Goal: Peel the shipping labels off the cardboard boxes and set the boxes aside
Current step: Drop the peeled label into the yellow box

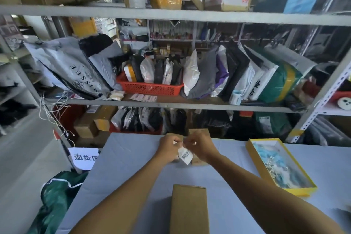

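**Both hands pinching a barcode label over a small box at the far edge of the surface**

The left hand (168, 148) and the right hand (199, 148) are meeting near the far edge of the grey surface (133, 167), fingers curled, each pinching the white shipping label (186, 154). The label is a thin paper strip with a printed barcode, and it is hanging curled between the two hands. Beneath and behind them, a small brown cardboard box (198, 131) is showing only in part; whether the label is still sticking to it cannot be told.

A second cardboard box (189, 209), plain, matte and oblong, is lying at the near edge of the surface, between the forearms. Toward the right edge, a shallow yellow tray (252, 150) is sitting at an angle, holding a blue and white mottled filling.

The surface is smooth and pale grey-blue. Behind it, grey metal shelving (171, 14) is filling the room, packed with glossy plastic mailer bags standing on edge, a red latticed basket (150, 87) and taped cartons. A white sign (83, 157) with printed characters is standing by the far left corner, above a dark green bag (57, 201).
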